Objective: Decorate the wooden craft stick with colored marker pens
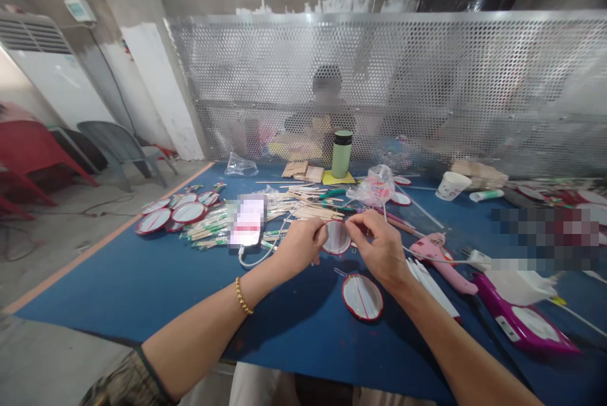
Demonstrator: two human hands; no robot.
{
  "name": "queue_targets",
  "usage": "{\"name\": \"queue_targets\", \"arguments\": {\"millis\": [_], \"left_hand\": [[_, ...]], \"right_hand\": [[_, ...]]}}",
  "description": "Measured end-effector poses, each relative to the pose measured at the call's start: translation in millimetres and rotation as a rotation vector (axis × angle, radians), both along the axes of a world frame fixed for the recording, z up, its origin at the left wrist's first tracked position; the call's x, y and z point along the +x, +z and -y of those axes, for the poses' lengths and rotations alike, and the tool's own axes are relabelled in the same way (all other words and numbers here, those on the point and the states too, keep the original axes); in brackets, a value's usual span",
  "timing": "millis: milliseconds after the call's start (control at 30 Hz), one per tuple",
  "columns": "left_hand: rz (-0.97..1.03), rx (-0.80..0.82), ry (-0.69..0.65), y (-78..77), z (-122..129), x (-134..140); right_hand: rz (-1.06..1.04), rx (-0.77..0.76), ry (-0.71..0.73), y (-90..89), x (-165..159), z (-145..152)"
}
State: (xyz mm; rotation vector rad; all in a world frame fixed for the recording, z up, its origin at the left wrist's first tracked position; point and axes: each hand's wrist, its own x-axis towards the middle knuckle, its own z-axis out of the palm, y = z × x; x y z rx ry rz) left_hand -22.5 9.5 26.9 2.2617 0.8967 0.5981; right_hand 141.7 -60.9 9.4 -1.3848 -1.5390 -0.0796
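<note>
Between my two hands, over the middle of the blue table, is a small round white disc with a red rim point(337, 238). My left hand point(303, 240) pinches its left edge, fingers curled. At the disc's upper right edge my right hand point(377, 245) is closed, thumb and forefinger together; whatever lies between those fingertips is too small to make out. A second red-rimmed disc point(362, 297) with a red line across it lies on the table just below my hands. Left of my left hand rests a phone point(246, 221) with a white cable plugged in.
Several red-rimmed discs point(188, 212) lie at the left beside wrapped sticks point(208, 233). A green bottle point(341, 154) stands before a perforated metal screen point(265, 77). To the right are a pink glue gun point(441, 257), a purple power strip point(524, 324) and a paper cup point(453, 185).
</note>
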Motion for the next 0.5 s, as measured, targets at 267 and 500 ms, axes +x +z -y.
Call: {"name": "queue_targets", "arguments": {"millis": [267,500], "left_hand": [[-0.061,0.245,0.043,-13.7,7.6,3.4],[-0.123,0.341,0.030,-20.4,13.1,5.4]], "right_hand": [[0.144,0.008,-0.121,-8.8,-15.3,0.5],[0.011,-0.022,-0.094,-9.5,-20.1,-1.0]]}}
